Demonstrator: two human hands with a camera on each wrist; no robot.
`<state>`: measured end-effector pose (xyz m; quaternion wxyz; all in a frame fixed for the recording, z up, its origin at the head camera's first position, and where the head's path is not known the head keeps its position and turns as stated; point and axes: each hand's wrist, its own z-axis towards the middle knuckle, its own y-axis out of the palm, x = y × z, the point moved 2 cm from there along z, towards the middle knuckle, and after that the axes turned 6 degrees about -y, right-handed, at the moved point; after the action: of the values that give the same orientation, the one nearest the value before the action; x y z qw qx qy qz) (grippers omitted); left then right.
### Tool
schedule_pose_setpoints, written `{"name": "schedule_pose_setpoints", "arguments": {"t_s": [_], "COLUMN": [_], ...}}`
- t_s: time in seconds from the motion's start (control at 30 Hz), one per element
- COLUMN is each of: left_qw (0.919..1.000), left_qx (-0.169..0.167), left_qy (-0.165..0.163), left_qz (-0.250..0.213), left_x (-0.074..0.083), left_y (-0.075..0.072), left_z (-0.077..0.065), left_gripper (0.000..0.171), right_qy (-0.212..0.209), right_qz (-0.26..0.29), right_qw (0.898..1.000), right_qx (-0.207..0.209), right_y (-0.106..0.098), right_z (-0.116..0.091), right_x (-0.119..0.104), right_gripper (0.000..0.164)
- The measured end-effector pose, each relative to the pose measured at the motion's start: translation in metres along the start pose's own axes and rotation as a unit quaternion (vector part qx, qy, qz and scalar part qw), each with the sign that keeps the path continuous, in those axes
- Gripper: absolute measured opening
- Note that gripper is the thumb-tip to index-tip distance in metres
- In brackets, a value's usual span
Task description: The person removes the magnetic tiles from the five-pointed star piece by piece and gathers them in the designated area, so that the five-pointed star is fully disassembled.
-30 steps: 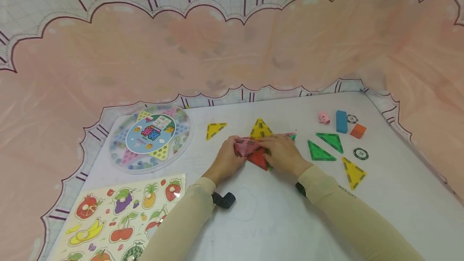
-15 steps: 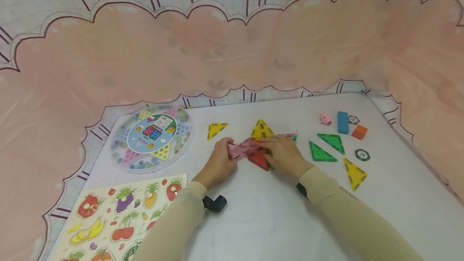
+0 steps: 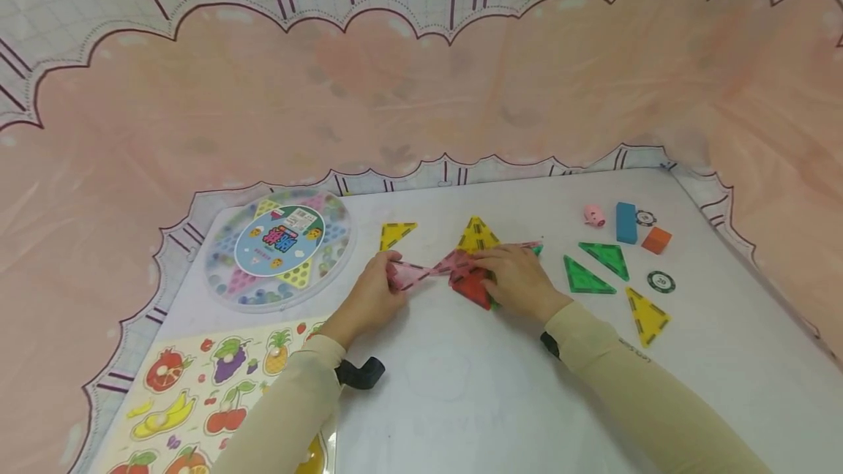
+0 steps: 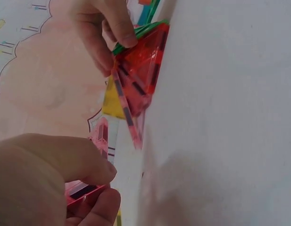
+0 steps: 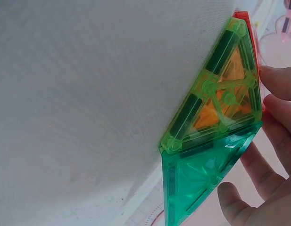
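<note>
My left hand (image 3: 369, 295) pinches a pink triangular magnetic tile (image 4: 84, 190) between thumb and fingers. In the left wrist view a gap shows between that tile and the group of joined magnetic tiles. This group has a red tile (image 3: 470, 289) in front, another pink tile (image 4: 124, 103) slanting beside it and a yellow tile (image 3: 477, 232) behind. On its right side are a light green tile (image 5: 230, 89) and a darker green tile (image 5: 202, 174). My right hand (image 3: 520, 276) grips the group from above, thumb at the red side, partly hiding it.
Loose green tiles (image 3: 588, 276) and a yellow tile (image 3: 647, 316) lie right; another yellow tile (image 3: 395, 233) lies behind my left hand. Farther right are a pink pig figure (image 3: 594, 216), blue block (image 3: 626, 223), orange block (image 3: 656, 241) and chips. A round board game (image 3: 279, 240) and fruit puzzle (image 3: 224, 379) sit left.
My left hand has moved left, carrying the pink tile away from the tile group. The tile has turned flatter toward the camera. My right hand has stayed on the group.
</note>
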<state>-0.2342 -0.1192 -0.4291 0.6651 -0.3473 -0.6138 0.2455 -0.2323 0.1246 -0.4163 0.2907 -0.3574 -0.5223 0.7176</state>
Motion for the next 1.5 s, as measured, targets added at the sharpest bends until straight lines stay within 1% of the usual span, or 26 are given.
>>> {"name": "schedule_pose_setpoints", "arguments": {"t_s": [0.13,0.27,0.37,0.43,0.53,0.7,0.83,0.93,1.1,1.2,1.27,1.4,1.5], "left_qw": [0.9997,0.9975,0.9944,0.9927,0.9908,0.9888,0.9877,0.9894,0.9901,0.9902,0.9913,0.9949,0.9969], "left_qx": [-0.017,-0.046,-0.066,-0.072,-0.078,-0.083,-0.089,-0.078,-0.056,-0.045,-0.036,-0.016,-0.022], "left_qy": [-0.017,-0.054,-0.083,-0.097,-0.111,-0.118,-0.119,-0.114,-0.127,-0.131,-0.125,-0.097,-0.072], "left_qz": [0.000,0.003,0.000,-0.001,0.001,0.037,0.049,0.043,0.021,0.017,0.018,0.021,0.026], "left_x": [-0.005,-0.015,-0.022,-0.026,-0.030,-0.035,-0.038,-0.040,-0.044,-0.044,-0.044,-0.041,-0.039], "left_y": [-0.009,-0.014,-0.018,-0.020,-0.023,-0.028,-0.029,-0.028,-0.027,-0.027,-0.026,-0.024,-0.019], "left_z": [-0.001,0.000,0.000,0.000,-0.001,-0.001,0.001,0.004,0.008,0.009,0.010,0.010,0.010], "left_gripper": [0.057,0.063,0.069,0.069,0.065,0.055,0.049,0.046,0.047,0.048,0.048,0.041,0.039], "right_qy": [0.003,-0.001,-0.002,-0.002,-0.003,-0.003,-0.002,-0.002,-0.003,-0.002,-0.001,0.002,0.004], "right_qz": [-0.001,-0.001,-0.001,-0.001,-0.001,0.000,0.003,0.006,0.006,0.006,0.008,0.007,0.005], "right_qw": [1.000,1.000,1.000,1.000,1.000,1.000,1.000,1.000,1.000,1.000,1.000,1.000,1.000], "right_qx": [-0.001,0.006,0.010,0.010,0.011,0.012,0.012,0.012,0.012,0.010,0.008,0.007,0.006], "right_y": [-0.001,0.000,0.000,0.001,0.001,0.001,0.000,0.000,0.000,0.000,0.001,0.001,0.001], "right_z": [0.000,0.000,0.000,0.000,0.000,0.000,0.000,0.000,0.000,0.000,0.000,0.000,0.000], "right_x": [0.000,0.000,0.000,0.000,0.001,0.001,0.001,0.000,0.000,0.001,0.001,0.001,0.001], "right_gripper": [0.033,0.032,0.032,0.032,0.031,0.030,0.030,0.029,0.029,0.030,0.030,0.030,0.030]}}
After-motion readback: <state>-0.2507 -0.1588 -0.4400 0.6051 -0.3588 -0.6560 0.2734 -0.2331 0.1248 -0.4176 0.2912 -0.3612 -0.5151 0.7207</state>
